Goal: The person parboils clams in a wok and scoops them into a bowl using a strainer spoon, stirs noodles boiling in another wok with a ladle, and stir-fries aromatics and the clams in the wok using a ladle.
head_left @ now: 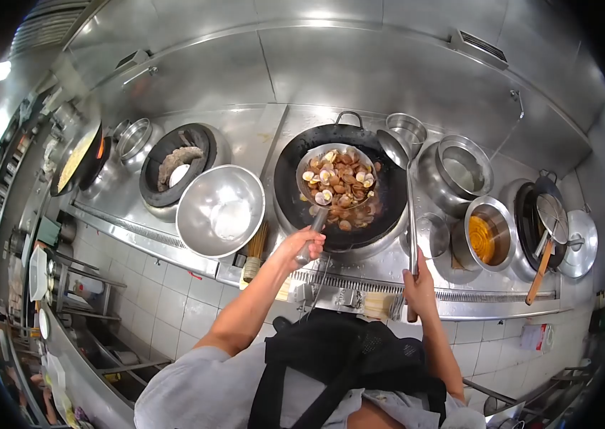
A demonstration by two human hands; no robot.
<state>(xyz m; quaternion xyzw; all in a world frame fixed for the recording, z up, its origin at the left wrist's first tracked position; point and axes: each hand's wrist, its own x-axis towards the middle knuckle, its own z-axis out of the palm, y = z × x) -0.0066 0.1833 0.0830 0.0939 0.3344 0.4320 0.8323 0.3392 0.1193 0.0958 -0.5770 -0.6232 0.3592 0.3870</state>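
Note:
My left hand (305,247) is closed round the handle of a round metal strainer (319,217). The strainer sits over the black wok (289,207), heaped with brown clams (349,180), several of them gaping to show pale insides. Some clams lie lower, by dark liquid in the wok. Closed on the lower shaft of a long wok ladle (412,214) is my right hand (420,286). The ladle's bowl rises beside the wok's right rim, apart from the clams. A large steel bowl (209,204) stands left of my left hand.
Steel pots (465,154) and a pot of orange-yellow liquid (487,236) stand at right, near a wooden-handled skimmer (542,264) and a lid (584,247). A second burner (209,146) lies behind the bowl. A bamboo brush (256,242) is by the counter's front edge.

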